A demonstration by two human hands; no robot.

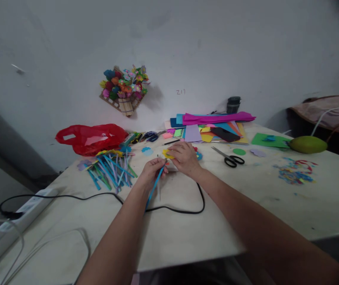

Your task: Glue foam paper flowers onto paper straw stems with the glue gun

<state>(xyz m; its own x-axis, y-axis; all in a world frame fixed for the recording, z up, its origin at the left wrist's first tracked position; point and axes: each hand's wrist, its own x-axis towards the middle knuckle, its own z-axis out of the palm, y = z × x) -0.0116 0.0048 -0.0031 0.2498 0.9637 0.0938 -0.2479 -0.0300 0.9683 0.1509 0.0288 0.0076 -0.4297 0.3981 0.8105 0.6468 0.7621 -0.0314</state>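
Note:
My left hand (154, 168) is closed around a thin blue stem (155, 187) that slants down toward my forearm. Its upper tip lies near a yellow flower-shaped cutout (167, 154). The fingers of my right hand (185, 157) are bent over that cutout and grip its edge. Below the right hand sits a white object (172, 168), mostly hidden, so its kind cannot be made out. Red and blue flower pieces (199, 155) show just past the right hand. To the left lies a pile of stems (111, 170) in blue, green and purple, some with flower heads.
A black cable (175, 211) loops in front of my hands, from a white power strip (35, 204). Scissors (230, 158), a green circle (239, 151) and paper scraps (296, 172) lie right. Behind are a red plastic bag (94, 138) and coloured sheets (217, 118).

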